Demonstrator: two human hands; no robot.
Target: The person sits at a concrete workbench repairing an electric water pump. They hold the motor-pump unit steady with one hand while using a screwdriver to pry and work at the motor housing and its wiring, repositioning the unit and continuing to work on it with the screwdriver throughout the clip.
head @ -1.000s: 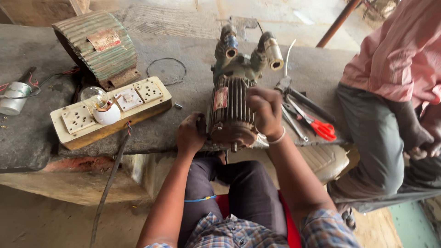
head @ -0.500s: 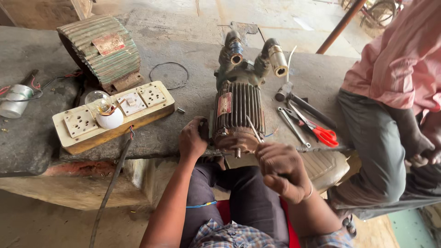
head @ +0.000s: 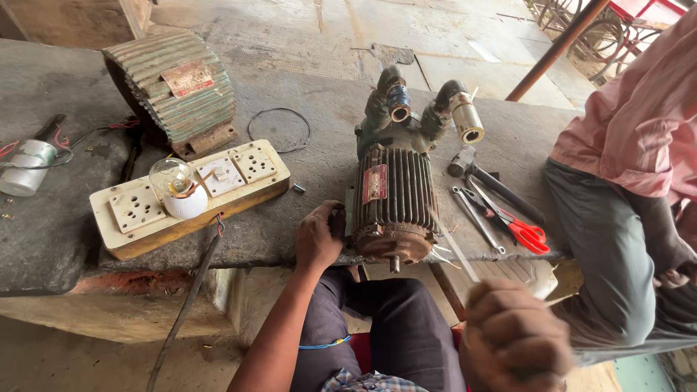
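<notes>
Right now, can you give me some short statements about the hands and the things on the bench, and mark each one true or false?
1. The left hand touches the ribbed motor at its near end. True.
2. The right hand rests on top of the motor. False: it is a closed fist, raised nearer the camera, off the motor.
3. A glass bulb sits on the socket board. True.
4. The red-handled scissors lie left of the motor. False: they lie to its right.
5. A wire ring lies on the bench. True.
</notes>
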